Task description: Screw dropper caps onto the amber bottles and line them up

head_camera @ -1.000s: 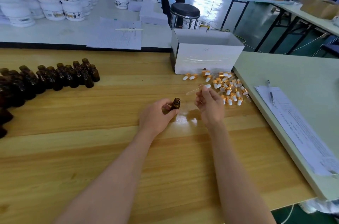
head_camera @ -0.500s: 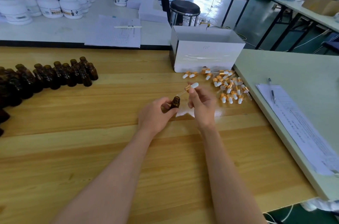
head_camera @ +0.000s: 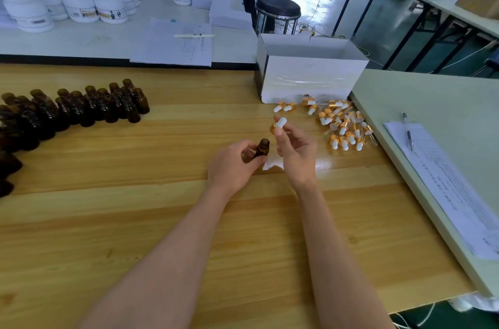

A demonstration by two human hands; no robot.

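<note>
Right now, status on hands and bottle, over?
Left hand grips open amber bottle. Right hand pinches dropper cap above its neck, not seated. Nothing in the way.

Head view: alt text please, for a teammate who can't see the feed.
Over a wooden table, the left hand holds an uncapped amber bottle while the right hand pinches a dropper cap just above its neck. Loose caps lie right, uncapped bottles stand left.

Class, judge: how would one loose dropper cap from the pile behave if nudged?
A loose dropper cap looks small, so probably light. Lying sideways, it likely rolls in an arc, collar wider than tube. The thin tube seems fragile.
</note>
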